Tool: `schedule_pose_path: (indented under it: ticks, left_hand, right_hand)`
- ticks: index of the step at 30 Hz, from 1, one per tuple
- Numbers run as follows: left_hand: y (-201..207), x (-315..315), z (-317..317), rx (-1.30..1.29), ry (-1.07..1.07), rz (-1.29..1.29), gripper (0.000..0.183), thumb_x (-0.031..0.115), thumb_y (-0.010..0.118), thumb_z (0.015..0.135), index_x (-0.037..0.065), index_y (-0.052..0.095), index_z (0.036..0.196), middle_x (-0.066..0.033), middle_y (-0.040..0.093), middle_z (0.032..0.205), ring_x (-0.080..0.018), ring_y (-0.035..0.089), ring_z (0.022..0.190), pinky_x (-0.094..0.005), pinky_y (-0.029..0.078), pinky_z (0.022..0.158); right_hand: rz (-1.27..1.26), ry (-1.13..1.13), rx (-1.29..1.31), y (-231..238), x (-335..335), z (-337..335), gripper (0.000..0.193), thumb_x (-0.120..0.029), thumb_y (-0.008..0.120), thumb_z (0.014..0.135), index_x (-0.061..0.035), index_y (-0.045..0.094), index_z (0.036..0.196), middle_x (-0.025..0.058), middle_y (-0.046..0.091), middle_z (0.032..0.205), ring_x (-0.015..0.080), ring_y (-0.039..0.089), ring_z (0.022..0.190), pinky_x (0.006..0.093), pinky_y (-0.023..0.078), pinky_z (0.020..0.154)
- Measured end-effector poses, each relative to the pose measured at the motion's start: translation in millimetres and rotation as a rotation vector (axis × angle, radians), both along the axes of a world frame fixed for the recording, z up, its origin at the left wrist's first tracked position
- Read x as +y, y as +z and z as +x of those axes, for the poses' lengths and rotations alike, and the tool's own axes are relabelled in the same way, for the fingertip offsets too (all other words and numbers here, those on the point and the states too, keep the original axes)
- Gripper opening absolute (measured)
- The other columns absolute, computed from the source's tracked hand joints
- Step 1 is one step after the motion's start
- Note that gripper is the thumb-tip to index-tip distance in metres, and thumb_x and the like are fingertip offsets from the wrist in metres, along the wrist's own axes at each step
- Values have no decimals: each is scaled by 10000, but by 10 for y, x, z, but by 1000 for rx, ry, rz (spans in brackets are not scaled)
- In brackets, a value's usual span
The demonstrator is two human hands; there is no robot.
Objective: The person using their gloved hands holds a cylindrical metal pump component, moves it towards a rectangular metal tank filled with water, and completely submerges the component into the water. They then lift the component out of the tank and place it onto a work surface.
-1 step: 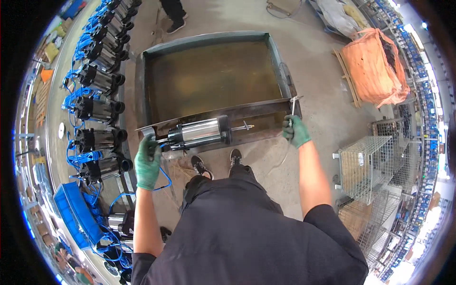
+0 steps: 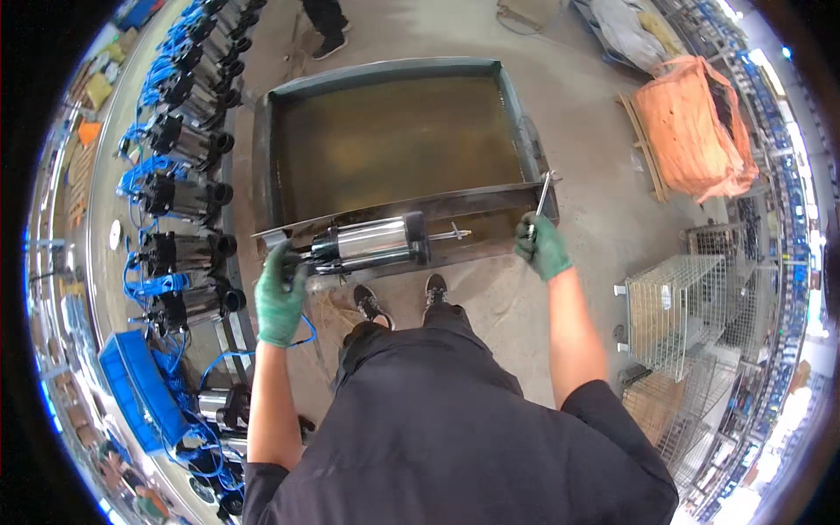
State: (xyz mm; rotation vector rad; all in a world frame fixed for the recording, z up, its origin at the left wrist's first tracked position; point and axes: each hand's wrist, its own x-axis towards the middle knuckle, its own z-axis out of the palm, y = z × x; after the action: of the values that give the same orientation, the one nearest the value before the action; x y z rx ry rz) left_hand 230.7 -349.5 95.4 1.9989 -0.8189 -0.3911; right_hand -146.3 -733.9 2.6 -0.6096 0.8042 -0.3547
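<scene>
A silver cylindrical pump (image 2: 372,240) with black ends lies on its side across the near part of a metal tank. From its right end sticks out a thin rod with a crosspiece (image 2: 449,234). My left hand (image 2: 282,297), in a green glove, is at the pump's left end with its fingers curled; what they hold there is hidden. A blue cable (image 2: 311,328) runs below that hand. My right hand (image 2: 544,247), also gloved in green, is closed around a slim silver rod-shaped tool (image 2: 546,194) pointing up by the tank's near right corner.
The tank (image 2: 518,131) holds murky brownish water. Several similar pumps (image 2: 184,197) with blue cables line the left side, above a blue bin (image 2: 140,394). On the right are wire cages (image 2: 674,315) and an orange sack (image 2: 696,127) on a pallet. Someone's legs (image 2: 325,22) stand beyond the tank.
My right hand has come slightly down and left, and the tool tilts more and sits apart from the tank's corner. My left hand has shifted slightly right.
</scene>
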Motion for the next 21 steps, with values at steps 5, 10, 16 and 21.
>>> schedule_pose_path:
  ticks: [5, 10, 16, 21]
  left_hand:
    - [545, -708, -617, 233, -163, -139, 642, 76, 737, 934, 82, 480, 1522, -98, 699, 1203, -166, 672, 1039, -313, 544, 908]
    - [580, -970, -858, 109, -39, -229, 416, 175, 664, 1024, 7, 539, 1383, -125, 692, 1112, -208, 676, 1017, -352, 545, 898]
    - [-106, -228, -100, 876, 637, -768, 198, 216, 592, 981, 62, 652, 1090, -17, 569, 769, -120, 481, 577, -284, 396, 510]
    - [-626, 396, 613, 977, 874, -509, 263, 342, 561, 1016, 123, 617, 883, 18, 539, 645, -103, 416, 463, -265, 307, 425]
  right_hand:
    - [-779, 286, 83, 728, 1316, 1015, 119, -142, 573, 1028, -90, 604, 1130, 95, 695, 954, 240, 697, 897, 384, 569, 815]
    - [-797, 518, -61, 759, 2039, 1720, 479, -123, 683, 935, -6, 549, 1380, 198, 684, 1274, 319, 688, 1130, 428, 538, 940]
    - [-1485, 730, 55, 1085, 1990, 1995, 298, -142, 662, 962, -47, 619, 1241, 196, 678, 1132, 391, 663, 1038, 485, 551, 875]
    - [-1874, 467, 177, 1178, 1401, 2126, 210, -193, 661, 966, -57, 664, 1126, 177, 679, 1044, 376, 676, 972, 484, 548, 861]
